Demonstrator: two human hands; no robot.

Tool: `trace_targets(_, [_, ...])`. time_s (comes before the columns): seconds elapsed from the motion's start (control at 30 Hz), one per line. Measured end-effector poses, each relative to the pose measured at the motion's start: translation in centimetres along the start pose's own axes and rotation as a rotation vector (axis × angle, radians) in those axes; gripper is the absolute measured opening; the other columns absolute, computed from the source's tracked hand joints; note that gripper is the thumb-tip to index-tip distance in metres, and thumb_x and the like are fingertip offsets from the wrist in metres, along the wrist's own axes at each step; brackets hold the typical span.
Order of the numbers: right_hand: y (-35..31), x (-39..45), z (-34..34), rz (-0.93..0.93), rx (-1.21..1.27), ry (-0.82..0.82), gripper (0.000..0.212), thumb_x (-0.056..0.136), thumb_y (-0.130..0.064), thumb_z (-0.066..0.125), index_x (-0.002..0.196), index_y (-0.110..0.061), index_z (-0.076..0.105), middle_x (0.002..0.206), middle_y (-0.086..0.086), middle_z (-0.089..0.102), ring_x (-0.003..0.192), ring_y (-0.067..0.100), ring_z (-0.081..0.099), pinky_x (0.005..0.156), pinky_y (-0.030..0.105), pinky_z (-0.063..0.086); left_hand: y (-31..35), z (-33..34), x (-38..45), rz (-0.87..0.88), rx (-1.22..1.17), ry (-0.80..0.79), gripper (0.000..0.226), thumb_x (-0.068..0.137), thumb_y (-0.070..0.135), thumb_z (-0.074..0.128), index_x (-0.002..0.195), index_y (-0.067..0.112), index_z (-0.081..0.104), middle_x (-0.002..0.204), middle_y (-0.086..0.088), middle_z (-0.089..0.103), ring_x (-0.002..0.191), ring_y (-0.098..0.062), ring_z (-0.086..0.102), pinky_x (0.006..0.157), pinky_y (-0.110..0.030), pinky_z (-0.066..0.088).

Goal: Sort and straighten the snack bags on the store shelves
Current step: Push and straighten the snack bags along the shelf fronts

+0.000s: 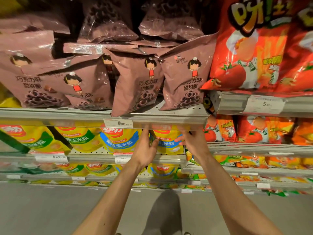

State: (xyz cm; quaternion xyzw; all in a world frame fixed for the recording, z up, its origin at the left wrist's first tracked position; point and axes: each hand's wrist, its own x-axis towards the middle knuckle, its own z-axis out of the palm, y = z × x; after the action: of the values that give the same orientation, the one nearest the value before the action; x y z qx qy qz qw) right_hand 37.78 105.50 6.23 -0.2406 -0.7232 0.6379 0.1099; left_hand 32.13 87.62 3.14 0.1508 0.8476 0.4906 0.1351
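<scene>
Along the upper shelf (67, 114): doughnut-snack bags (184, 82) crowded in leaning rows, one bag (133, 89) jutting past the front edge. On a neighbouring shelf (254, 102) to the right: tomato-snack bags (257, 48). On the lower shelf (94, 157): corn-snack bags (81, 138) standing side by side, the rightmost bag (169, 143) between left hand (145, 150) and right hand (191, 141), seemingly held.

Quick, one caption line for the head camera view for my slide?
Both hands, left hand and right hand, grip a yellow corn snack bag beneath the shelf of pink-brown chocolate ring bags.
</scene>
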Motion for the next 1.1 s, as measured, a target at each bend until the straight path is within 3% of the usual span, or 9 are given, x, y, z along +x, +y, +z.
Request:
trace_targets(0.2, [0.9,0.9,-1.3,0.019,0.064,-0.048,0.018,0.103,-0.002,0.051,0.114,-0.012,0.061,0.086,-0.003,0.068,0.063,0.016,0.07,0.056,0.028,0.049,-0.3,0.0,-1.6,0.051,0.004,-0.006,0.073,0.098,0.008,0.053,0.159,0.037,0.024,0.156,0.012,0.045,0.146,-0.009,0.04,0.12,-0.042,0.038])
trace_targets(0.4, [0.3,1.1,-1.2,0.067,0.032,-0.083,0.026,0.103,0.004,0.043,0.117,-0.009,0.06,0.089,0.005,0.071,0.076,0.025,0.07,0.073,0.036,0.058,-0.6,-0.4,-2.8,0.028,0.009,0.039,0.07,0.1,0.026,0.056,0.161,0.028,0.024,0.161,0.012,0.037,0.149,-0.006,0.034,0.121,-0.042,0.035])
trace_targets(0.47, [0.0,1.0,-0.9,0.066,0.053,-0.079,0.019,0.104,0.002,0.048,0.116,-0.004,0.061,0.1,0.016,0.07,0.079,0.027,0.068,0.068,0.033,0.06,-0.5,-0.7,-3.0,0.049,0.029,0.074,0.063,0.101,0.029,0.059,0.157,0.033,0.03,0.154,0.032,0.036,0.142,0.009,0.033,0.117,-0.029,0.037])
trace_targets(0.53, [-0.1,0.6,-0.7,0.037,0.048,-0.068,0.011,0.104,-0.007,0.055,0.111,-0.008,0.063,0.108,0.022,0.069,0.082,0.027,0.067,0.053,0.027,0.057,-0.2,-1.1,-3.3,0.09,0.043,0.118,0.055,0.101,0.028,0.062,0.144,0.047,0.032,0.132,0.053,0.033,0.124,0.03,0.032,0.098,-0.004,0.038])
trace_targets(0.6, [0.1,0.0,-0.6,-0.071,-0.082,-0.037,0.018,0.102,-0.026,0.061,0.118,-0.017,0.063,0.107,0.01,0.07,0.083,0.022,0.068,0.053,0.021,0.055,0.5,-1.7,-3.7,0.123,0.048,0.137,0.052,0.101,0.027,0.063,0.135,0.05,0.031,0.123,0.05,0.035,0.115,0.034,0.032,0.08,0.005,0.037])
trace_targets(0.73, [1.4,-1.2,-0.9,-0.193,-0.283,0.063,0.042,0.089,-0.061,0.062,0.126,-0.046,0.046,0.122,-0.012,0.063,0.111,0.019,0.065,0.089,0.041,0.054,0.6,-2.5,-4.2,0.134,0.097,0.157,0.057,0.101,0.037,0.061,0.152,0.026,0.039,0.141,0.023,0.04,0.128,0.011,0.034,0.082,0.01,0.029])
trace_targets(0.87, [2.1,-2.9,-0.4,-0.19,-0.328,0.091,0.037,0.09,-0.058,0.066,0.12,-0.058,0.044,0.121,-0.012,0.062,0.111,0.016,0.065,0.094,0.047,0.054,-0.4,-3.4,-4.8,0.165,0.133,0.176,0.06,0.1,0.05,0.055,0.152,0.024,0.041,0.146,0.018,0.042,0.13,0.011,0.033,0.101,0.003,0.02])
trace_targets(1.0, [2.4,-5.9,1.1,-0.257,-0.432,0.097,0.049,0.092,-0.053,0.066,0.137,-0.043,0.048,0.132,-0.018,0.055,0.123,0.004,0.053,0.102,0.029,0.042,-1.8,-5.2,-5.2,0.194,0.132,0.142,0.064,0.098,0.06,0.051,0.152,0.027,0.041,0.153,0.015,0.043,0.139,0.002,0.038,0.112,-0.018,0.029])
trace_targets(1.1, [2.8,-8.7,2.9,-0.206,-0.456,0.144,0.061,0.09,-0.054,0.065,0.143,-0.027,0.05,0.133,-0.016,0.048,0.128,0.008,0.047,0.104,0.025,0.034,-2.9,-7.2,-5.7,0.217,0.087,0.088,0.067,0.093,0.065,0.051,0.148,0.026,0.048,0.148,0.012,0.049,0.137,-0.002,0.044,0.114,-0.024,0.036])
